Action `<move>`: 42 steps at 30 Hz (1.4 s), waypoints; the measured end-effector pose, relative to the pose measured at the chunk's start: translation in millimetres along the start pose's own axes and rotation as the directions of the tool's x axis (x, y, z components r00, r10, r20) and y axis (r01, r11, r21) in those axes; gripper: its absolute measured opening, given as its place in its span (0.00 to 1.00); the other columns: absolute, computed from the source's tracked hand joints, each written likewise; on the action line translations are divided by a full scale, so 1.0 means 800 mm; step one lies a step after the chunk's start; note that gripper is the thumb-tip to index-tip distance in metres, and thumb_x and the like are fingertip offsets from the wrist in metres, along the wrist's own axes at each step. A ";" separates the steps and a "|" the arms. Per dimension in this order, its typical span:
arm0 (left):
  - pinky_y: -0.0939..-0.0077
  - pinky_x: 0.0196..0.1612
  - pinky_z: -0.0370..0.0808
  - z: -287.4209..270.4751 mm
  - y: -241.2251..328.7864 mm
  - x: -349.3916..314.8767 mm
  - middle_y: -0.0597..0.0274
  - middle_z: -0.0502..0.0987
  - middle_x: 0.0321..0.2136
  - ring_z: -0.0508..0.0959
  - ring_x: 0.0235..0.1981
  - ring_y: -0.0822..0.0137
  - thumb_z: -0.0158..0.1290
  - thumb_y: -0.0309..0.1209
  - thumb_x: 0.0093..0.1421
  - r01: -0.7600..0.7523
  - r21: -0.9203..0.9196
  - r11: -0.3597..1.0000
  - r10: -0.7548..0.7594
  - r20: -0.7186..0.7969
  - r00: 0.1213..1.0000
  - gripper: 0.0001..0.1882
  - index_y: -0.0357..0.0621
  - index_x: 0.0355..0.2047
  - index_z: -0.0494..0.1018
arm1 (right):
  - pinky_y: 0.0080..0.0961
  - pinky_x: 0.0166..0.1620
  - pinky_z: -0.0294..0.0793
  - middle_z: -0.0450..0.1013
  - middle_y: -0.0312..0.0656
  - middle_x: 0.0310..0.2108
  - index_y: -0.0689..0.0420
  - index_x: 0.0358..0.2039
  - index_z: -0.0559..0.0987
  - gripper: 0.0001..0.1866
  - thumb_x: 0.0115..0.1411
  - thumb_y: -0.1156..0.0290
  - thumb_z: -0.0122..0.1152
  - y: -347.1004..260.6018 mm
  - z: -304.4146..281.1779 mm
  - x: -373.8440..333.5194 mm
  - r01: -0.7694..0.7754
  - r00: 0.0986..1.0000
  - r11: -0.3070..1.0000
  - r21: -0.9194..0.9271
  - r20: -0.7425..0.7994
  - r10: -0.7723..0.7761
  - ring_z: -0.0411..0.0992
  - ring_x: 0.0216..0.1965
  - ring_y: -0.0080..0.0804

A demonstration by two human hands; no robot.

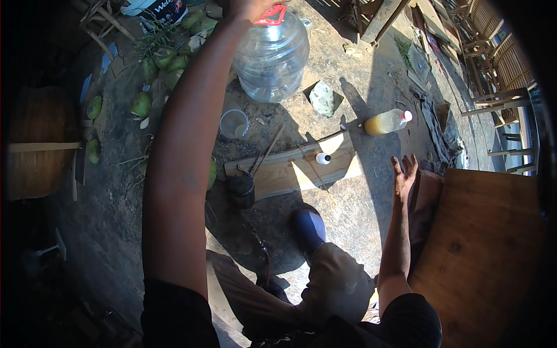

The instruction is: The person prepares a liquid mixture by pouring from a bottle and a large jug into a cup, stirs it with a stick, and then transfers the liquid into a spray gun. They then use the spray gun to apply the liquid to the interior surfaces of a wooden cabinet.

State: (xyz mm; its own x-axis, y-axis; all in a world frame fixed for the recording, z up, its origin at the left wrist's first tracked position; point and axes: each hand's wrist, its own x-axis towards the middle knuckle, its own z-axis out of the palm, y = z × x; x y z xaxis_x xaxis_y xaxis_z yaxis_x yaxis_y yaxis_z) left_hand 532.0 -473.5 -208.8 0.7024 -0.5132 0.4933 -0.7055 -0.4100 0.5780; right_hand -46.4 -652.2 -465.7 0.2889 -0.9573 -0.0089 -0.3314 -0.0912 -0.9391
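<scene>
My left arm reaches to the far edge, where my left hand is closed at the red handle of a large clear plastic jug; its fingers are partly cut off by the picture's edge. Below the jug stands a clear plastic cup. My right hand is raised, empty, with fingers apart. Nearest to it lies a plastic bottle with yellowish liquid and a red cap. On a wooden plank sits a small white bottle with a black cap. A dark can stands at the plank's left end.
Several green coconuts lie at the left, with a white and dark bucket behind. Crumpled pale paper lies right of the jug. A brown wooden panel fills the right side; bamboo chairs stand far right.
</scene>
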 end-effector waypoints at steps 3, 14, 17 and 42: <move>0.50 0.37 0.83 -0.007 0.027 -0.003 0.43 0.85 0.32 0.87 0.34 0.44 0.74 0.45 0.54 0.061 0.056 0.997 -0.051 -0.161 0.986 0.28 0.37 0.46 0.79 | 0.33 0.60 0.74 0.78 0.46 0.50 0.63 0.61 0.73 0.28 0.68 0.64 0.72 -0.023 0.002 -0.059 -0.014 0.983 0.997 -0.074 -0.186 0.000 0.77 0.52 0.33; 0.56 0.59 0.76 0.047 0.105 -0.505 0.53 0.80 0.53 0.78 0.55 0.48 0.76 0.31 0.51 0.222 -0.307 0.926 -0.208 0.078 0.975 0.34 0.43 0.59 0.76 | 0.32 0.60 0.78 0.80 0.50 0.54 0.66 0.59 0.76 0.22 0.73 0.65 0.67 -0.290 0.221 -0.004 0.441 0.809 0.857 0.265 0.296 -0.508 0.78 0.55 0.32; 0.57 0.60 0.75 0.121 0.054 -0.608 0.52 0.79 0.55 0.77 0.57 0.49 0.76 0.26 0.48 0.366 -0.147 0.919 -0.337 0.187 0.923 0.38 0.42 0.60 0.75 | 0.41 0.68 0.71 0.73 0.58 0.64 0.70 0.66 0.72 0.40 0.67 0.51 0.73 -0.344 0.321 0.042 0.558 0.667 0.765 0.321 0.374 -0.644 0.71 0.67 0.45; 0.59 0.65 0.75 0.062 -0.197 -0.461 0.50 0.79 0.59 0.78 0.62 0.56 0.81 0.35 0.46 0.477 -0.427 0.768 -0.525 0.006 0.851 0.47 0.39 0.64 0.71 | 0.26 0.53 0.77 0.82 0.40 0.45 0.59 0.52 0.81 0.30 0.58 0.52 0.81 -0.461 0.474 0.095 0.661 0.350 0.665 0.347 0.642 -0.682 0.79 0.45 0.25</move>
State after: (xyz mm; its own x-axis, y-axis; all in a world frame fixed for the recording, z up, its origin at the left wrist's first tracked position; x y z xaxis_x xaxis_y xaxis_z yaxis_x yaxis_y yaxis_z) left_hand 379.5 -256.9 -514.4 0.9677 -0.2259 0.1124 -0.1667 -0.2382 0.9568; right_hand 438.5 -587.2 -250.8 0.9039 -0.0965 0.4168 0.2820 -0.5982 -0.7501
